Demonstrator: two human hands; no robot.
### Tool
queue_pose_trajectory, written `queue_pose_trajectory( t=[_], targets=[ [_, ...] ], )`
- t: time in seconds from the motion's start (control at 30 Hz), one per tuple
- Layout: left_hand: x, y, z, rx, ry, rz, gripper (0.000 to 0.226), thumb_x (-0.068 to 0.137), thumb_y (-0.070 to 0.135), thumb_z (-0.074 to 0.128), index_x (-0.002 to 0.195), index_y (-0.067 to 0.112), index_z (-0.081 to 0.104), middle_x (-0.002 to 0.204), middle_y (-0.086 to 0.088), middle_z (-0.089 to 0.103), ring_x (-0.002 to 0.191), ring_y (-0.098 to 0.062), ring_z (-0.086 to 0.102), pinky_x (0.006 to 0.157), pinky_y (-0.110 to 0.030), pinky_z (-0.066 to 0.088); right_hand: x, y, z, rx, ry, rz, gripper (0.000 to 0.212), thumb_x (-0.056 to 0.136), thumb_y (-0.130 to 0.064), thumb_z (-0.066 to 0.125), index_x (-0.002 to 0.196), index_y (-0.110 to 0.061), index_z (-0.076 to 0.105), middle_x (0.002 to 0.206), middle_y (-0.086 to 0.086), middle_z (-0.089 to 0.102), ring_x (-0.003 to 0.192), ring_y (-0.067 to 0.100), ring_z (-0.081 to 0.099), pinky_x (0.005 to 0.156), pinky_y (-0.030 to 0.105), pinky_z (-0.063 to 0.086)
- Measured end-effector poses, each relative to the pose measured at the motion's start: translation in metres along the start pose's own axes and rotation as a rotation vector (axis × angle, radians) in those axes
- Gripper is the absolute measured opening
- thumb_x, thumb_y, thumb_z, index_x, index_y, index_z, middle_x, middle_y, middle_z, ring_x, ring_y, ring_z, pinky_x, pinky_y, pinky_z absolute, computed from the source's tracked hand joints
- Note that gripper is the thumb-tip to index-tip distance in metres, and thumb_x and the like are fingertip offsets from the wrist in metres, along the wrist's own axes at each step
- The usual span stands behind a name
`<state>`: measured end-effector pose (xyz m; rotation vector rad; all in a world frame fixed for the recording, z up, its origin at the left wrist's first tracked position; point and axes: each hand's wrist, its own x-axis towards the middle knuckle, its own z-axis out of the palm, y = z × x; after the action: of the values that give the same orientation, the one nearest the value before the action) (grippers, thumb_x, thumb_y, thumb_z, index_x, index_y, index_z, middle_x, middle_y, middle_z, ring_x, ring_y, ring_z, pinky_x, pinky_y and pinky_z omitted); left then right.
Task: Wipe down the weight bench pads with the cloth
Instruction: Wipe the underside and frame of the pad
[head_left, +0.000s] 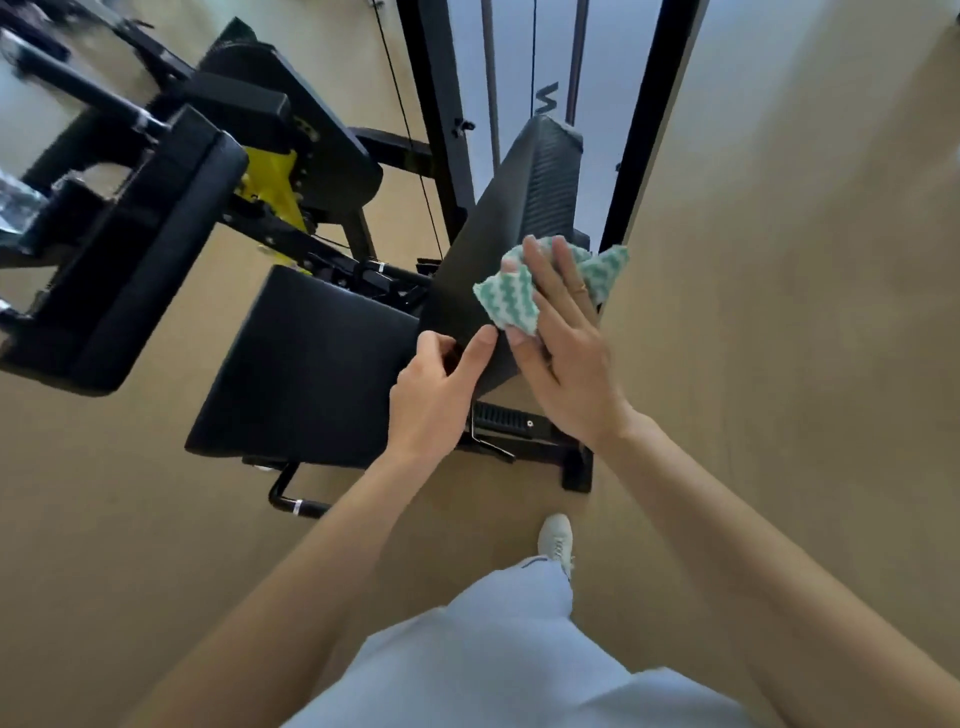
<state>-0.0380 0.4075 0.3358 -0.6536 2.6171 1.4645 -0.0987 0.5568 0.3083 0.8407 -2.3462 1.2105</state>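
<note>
A: Cloth (524, 291), white with green zigzag, crumpled, lies on the inclined back pad (483, 249), centre frame. Right hand (563, 343) presses it flat, grip spread over it.

B: Left?

A: Left hand (434, 400) at 7 o'clock of the cloth, grip pinching the pad's lower edge.

B: Risks?

A: Cloth is bunched, so contact looks patchy; streaks likely. Pad is smooth black vinyl, steep: cloth could slide out. Seat pad (306, 374) at 8 o'clock, flat and trapezoid, looks not yet wiped.

B: Surroundings?

A: Black steel frame (524, 421), tan floor (779, 312).
</note>
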Motion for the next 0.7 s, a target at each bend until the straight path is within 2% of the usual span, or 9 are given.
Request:
queue_pose_trajectory(
  t=[0.1, 0.23, 0.37, 0.43, 0.47, 0.5, 0.57, 0.63, 0.7],
  targets=[
    [0.006, 0.006, -0.003, 0.035, 0.005, -0.047, 0.066, 0.087, 0.083, 0.041, 0.115, 0.025, 0.054, 0.104, 0.012, 0.063, 0.101, -0.011, 0.061, 0.089, -0.039, 0.049, 0.040, 0.025, -0.012, 0.101, -0.078, 0.083, 0.042, 0.108, -0.021, 0.043, 0.145, -0.002, 0.053, 0.161, 0.018, 0.035, 0.156, 0.036, 0.016, 0.125, 0.054, 0.020],
    [0.015, 0.031, 0.002, 0.019, -0.029, -0.095, 0.070, 0.083, 0.081, 0.034, 0.127, 0.029, 0.050, 0.111, 0.013, 0.062, 0.110, -0.015, 0.059, 0.092, -0.039, 0.047, 0.095, 0.063, -0.027, 0.090, -0.245, 0.136, 0.044, 0.110, -0.028, 0.037, 0.149, -0.012, 0.050, 0.166, 0.007, 0.029, 0.158, 0.025, 0.006, 0.129, 0.045, 0.010],
    [0.026, 0.075, 0.016, 0.104, 0.095, 0.070, 0.066, 0.091, 0.069, 0.046, 0.141, 0.027, 0.051, 0.133, 0.011, 0.059, 0.124, -0.012, 0.055, 0.105, -0.041, 0.048, 0.140, 0.098, -0.033, 0.076, -0.328, 0.162, 0.045, 0.110, -0.033, 0.034, 0.149, -0.015, 0.049, 0.164, 0.004, 0.033, 0.158, 0.023, 0.009, 0.129, 0.038, 0.009],
    [0.031, 0.097, 0.022, 0.180, 0.191, 0.182, 0.061, 0.092, 0.063, 0.052, 0.141, 0.027, 0.053, 0.139, 0.010, 0.057, 0.129, -0.012, 0.053, 0.107, -0.041, 0.049, 0.157, 0.115, -0.035, 0.097, -0.371, 0.168, 0.045, 0.110, -0.034, 0.034, 0.145, -0.014, 0.053, 0.160, 0.003, 0.040, 0.155, 0.023, 0.019, 0.127, 0.037, 0.016],
    [0.034, 0.108, 0.025, 0.225, 0.226, 0.228, 0.061, 0.091, 0.061, 0.052, 0.141, 0.027, 0.053, 0.143, 0.010, 0.055, 0.132, -0.012, 0.051, 0.109, -0.041, 0.048, 0.166, 0.121, -0.038, 0.117, -0.374, 0.174, 0.042, 0.109, -0.034, 0.034, 0.137, -0.014, 0.058, 0.152, 0.001, 0.049, 0.149, 0.022, 0.033, 0.123, 0.035, 0.026],
    [0.037, 0.119, 0.029, 0.276, 0.252, 0.251, 0.062, 0.091, 0.061, 0.052, 0.143, 0.027, 0.053, 0.147, 0.009, 0.053, 0.136, -0.013, 0.049, 0.112, -0.040, 0.046, 0.175, 0.129, -0.041, 0.152, -0.379, 0.220, 0.036, 0.109, -0.034, 0.035, 0.123, -0.016, 0.063, 0.135, -0.005, 0.059, 0.133, 0.015, 0.049, 0.111, 0.029, 0.037],
    [0.046, 0.139, 0.042, 0.374, 0.285, 0.253, 0.064, 0.092, 0.060, 0.051, 0.146, 0.026, 0.051, 0.152, 0.007, 0.050, 0.139, -0.014, 0.046, 0.114, -0.037, 0.043, 0.196, 0.147, -0.048, 0.211, -0.373, 0.347, 0.027, 0.109, -0.032, 0.037, 0.099, -0.022, 0.059, 0.101, -0.017, 0.054, 0.096, 0.003, 0.054, 0.086, 0.018, 0.041],
    [0.057, 0.158, 0.061, 0.452, 0.333, 0.220, 0.064, 0.094, 0.059, 0.054, 0.149, 0.025, 0.049, 0.154, 0.005, 0.048, 0.141, -0.017, 0.043, 0.113, -0.037, 0.041, 0.220, 0.175, -0.054, 0.265, -0.393, 0.459, 0.031, 0.109, -0.036, 0.038, 0.102, -0.018, 0.061, 0.101, -0.012, 0.053, 0.095, 0.010, 0.056, 0.089, 0.031, 0.048],
    [0.069, 0.166, 0.077, 0.537, 0.386, 0.182, 0.066, 0.095, 0.060, 0.053, 0.150, 0.024, 0.048, 0.156, 0.002, 0.047, 0.143, -0.020, 0.042, 0.112, -0.040, 0.040, 0.234, 0.199, -0.059, 0.435, -0.416, 0.596, 0.036, 0.106, -0.044, 0.041, 0.111, -0.017, 0.064, 0.115, -0.002, 0.061, 0.104, 0.020, 0.064, 0.100, 0.043, 0.053]
  ],
)
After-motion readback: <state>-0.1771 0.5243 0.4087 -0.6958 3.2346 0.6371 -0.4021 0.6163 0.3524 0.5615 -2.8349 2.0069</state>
